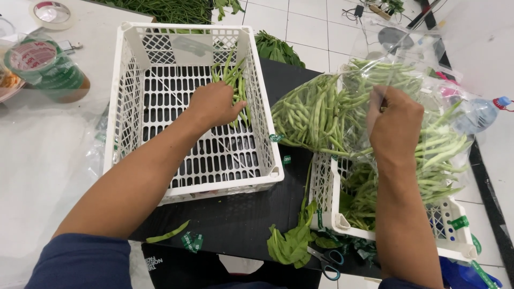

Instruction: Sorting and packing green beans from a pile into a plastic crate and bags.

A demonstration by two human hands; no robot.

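A black table [235,214] bears two white crates [120,107], loose leaves [292,243], and perhaps scissors [326,262].

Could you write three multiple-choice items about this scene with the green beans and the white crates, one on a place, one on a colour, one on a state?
1. Where does the left hand rest?
A. on the small bunch of green beans inside the white plastic lattice crate
B. on a roll of tape
C. on the floor

2. Which colour are the scissor handles?
A. red
B. blue
C. yellow

3. How is the clear plastic bag of green beans?
A. empty
B. folded flat
C. full, gripped by the right hand

Answers: 1 A, the fingers lie on beans within the crate; 2 B, blue loops show below the leaves; 3 C, beans bulge in it.
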